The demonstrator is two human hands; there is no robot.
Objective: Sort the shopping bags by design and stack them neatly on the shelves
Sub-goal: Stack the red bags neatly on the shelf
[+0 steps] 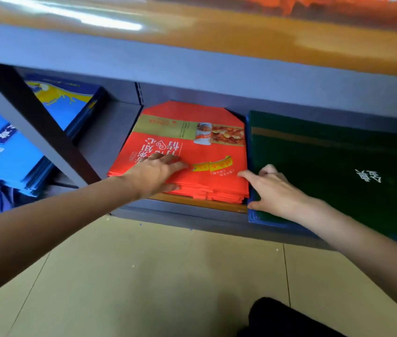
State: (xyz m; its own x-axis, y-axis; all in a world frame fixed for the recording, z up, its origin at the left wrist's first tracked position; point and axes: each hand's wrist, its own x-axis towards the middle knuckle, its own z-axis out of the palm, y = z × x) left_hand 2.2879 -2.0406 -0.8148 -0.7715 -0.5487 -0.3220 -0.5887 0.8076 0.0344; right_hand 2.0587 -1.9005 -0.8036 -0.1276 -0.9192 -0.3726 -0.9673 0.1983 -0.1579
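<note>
Two hands on shelf [192, 216]: left hand [155, 175] fingers flat, together on red bag stack [217, 152]; right hand [274, 189] fingers spread, forefinger touching it, thumb on green bag stack [338, 166] edge.

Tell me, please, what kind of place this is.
Probably a shop storeroom or stock area: grey metal shelving holds flat stacks of red bags, blue bags and green bags.

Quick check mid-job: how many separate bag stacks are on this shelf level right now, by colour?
Blue stacks: 1 by the camera, with a second blue-and-yellow design behind it, so 2
Red stacks: 1, left hand flat on it
Dark green stacks: 1, right hand at its edge
Total: 4
</note>
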